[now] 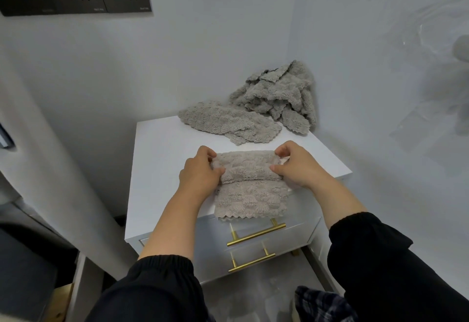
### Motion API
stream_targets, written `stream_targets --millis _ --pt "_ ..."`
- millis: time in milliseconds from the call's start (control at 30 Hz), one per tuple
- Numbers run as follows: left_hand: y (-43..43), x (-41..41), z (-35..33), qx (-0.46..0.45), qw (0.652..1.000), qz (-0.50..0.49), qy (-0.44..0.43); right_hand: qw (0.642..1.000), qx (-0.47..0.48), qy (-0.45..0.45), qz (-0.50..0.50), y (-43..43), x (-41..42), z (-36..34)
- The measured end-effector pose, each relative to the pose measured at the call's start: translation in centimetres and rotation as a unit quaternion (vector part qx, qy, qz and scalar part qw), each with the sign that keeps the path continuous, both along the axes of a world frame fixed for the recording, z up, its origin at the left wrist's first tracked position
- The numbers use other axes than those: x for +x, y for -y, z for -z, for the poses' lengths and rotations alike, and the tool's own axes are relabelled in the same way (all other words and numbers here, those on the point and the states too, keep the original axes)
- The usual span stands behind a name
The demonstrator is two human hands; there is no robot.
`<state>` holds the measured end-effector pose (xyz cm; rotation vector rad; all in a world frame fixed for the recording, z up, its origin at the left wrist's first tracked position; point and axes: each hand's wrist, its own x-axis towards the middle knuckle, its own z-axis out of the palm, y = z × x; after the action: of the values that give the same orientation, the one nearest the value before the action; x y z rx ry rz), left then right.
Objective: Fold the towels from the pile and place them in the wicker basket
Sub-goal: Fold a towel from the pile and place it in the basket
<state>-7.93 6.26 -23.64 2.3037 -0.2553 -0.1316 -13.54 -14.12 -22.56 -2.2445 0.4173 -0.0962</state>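
Black sleeves [152,286] nearest, reaching over white cabinet [162,159] | left hand [200,172] and right hand [297,166] each pinching one end of grey towel [250,194] at its turned-over fold | towel at cabinet's front edge, hem hanging over drawer [253,243] | step: mid-fold | next, likely: lay fold flat, halve again, carry to wicker basket — not in view | pile [279,95] waiting at back corner

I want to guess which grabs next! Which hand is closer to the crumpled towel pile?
Right. The right hand pinches the right end of the half-folded towel, in front of the pile; the left hand grips its left end, farther off.
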Motion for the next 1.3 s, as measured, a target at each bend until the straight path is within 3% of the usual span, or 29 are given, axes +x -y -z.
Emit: stream_targets --millis 200,367,633,833,933,1100,1300 --pt "-0.5 -0.1 -0.5 -0.03 0.998 0.038 -0.038 0.999 0.013 -0.035 -0.039 0.1 -0.3 -0.9" --pt "-0.3 -0.3 -0.9 -0.064 0.998 0.01 -0.011 0.999 0.035 -0.019 -0.031 -0.1 -0.1 -0.9" --pt "0.3 -0.1 -0.9 -0.112 0.987 -0.025 0.109 0.993 0.051 0.102 0.026 -1.1 0.2 -1.0" --pt "0.3 0.1 -0.2 -0.05 0.973 -0.041 0.221 0.98 -0.022 0.192 0.037 -1.7 0.8 0.0" --pt "-0.2 0.1 0.1 -0.014 0.971 -0.018 0.24 0.984 -0.056 0.168 0.006 -1.5 0.6 0.0" --pt "-1.3 0.3 -0.2 0.023 0.979 0.051 0.194 0.986 -0.098 0.102 -0.086 -0.6 -0.3 -1.2" --pt "-2.9 -0.4 -1.8 0.031 0.987 0.135 0.08 0.985 -0.109 0.027 -0.131 -0.1 -1.4 -2.0"
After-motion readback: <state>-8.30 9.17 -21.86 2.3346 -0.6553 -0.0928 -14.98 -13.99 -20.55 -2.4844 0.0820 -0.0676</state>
